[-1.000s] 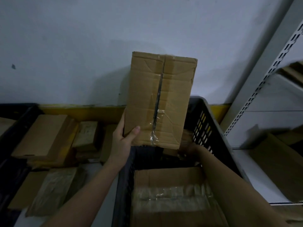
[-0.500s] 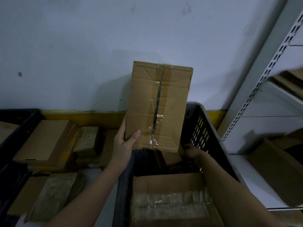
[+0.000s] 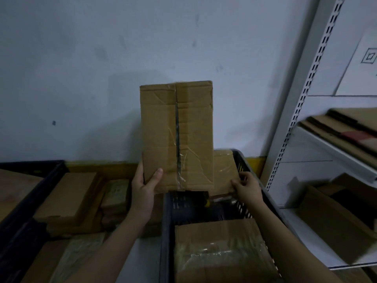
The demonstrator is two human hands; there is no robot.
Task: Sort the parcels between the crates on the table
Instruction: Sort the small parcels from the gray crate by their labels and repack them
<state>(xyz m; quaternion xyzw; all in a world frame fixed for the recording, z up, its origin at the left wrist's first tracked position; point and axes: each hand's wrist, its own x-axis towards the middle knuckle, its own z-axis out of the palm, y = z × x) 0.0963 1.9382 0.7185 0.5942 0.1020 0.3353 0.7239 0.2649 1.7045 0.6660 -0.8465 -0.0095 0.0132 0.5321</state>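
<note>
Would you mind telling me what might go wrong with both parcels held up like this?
1. The left hand grips the tall taped box only at its lower corner, so it may tip or slip.
2. The right hand pinches a second parcel by its edge over the black crate; it may drop.

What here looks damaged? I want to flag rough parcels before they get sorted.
The upright box in the left hand is creased, its clear tape wrinkled and peeling at the seam. The right hand grips a second parcel, which shows no clear damage.
</note>
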